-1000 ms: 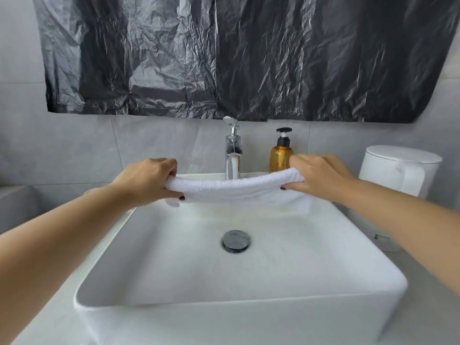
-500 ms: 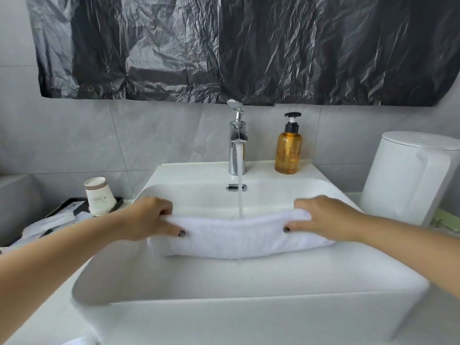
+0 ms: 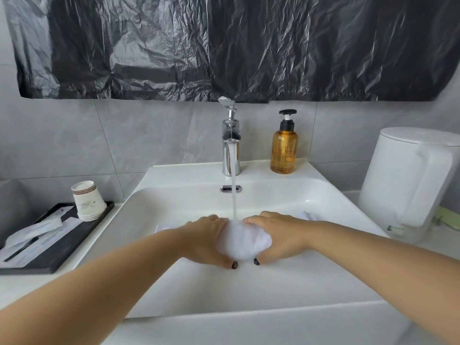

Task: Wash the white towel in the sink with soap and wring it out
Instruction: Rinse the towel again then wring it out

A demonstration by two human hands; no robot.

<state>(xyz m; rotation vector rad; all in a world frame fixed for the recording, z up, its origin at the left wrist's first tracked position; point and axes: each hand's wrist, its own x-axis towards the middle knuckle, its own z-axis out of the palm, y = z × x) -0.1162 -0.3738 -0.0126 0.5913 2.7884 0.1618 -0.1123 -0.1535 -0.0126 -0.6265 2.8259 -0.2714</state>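
Both of our hands are down inside the sink (image 3: 323, 192), closed around the white towel (image 3: 242, 241), which we have gathered into a tight wad directly under the stream from the faucet (image 3: 231, 143). Left hand (image 3: 206, 239) cups the wad from its side, thumb tucked beneath; right hand (image 3: 281, 235) mirrors it, thumb also curled under. Holding it bunched like this puts the thickest part of the cloth in the water's path, so it soaks through rather than shedding water off a flat surface. A loose end of towel seems to trail out past the right wrist toward the basin wall, and perhaps another behind the left hand, though white cloth against white porcelain makes the edges hard to read. We judge this to be the wetting stage: no lather visible. The soap bottle (image 3: 284, 148), amber with a black pump, stands on the back ledge just right of the faucet, within easy reach of the right hand, probably why it sits there. On the tabletop to the left, a black tray (image 3: 72, 247) carries stacked paper cups (image 3: 87, 202) and wrapped sachets, well apart from the splash zone. A white kettle (image 3: 408, 180) stands to the right of the basin. Black plastic sheeting (image 3: 224, 46) covers the wall above.
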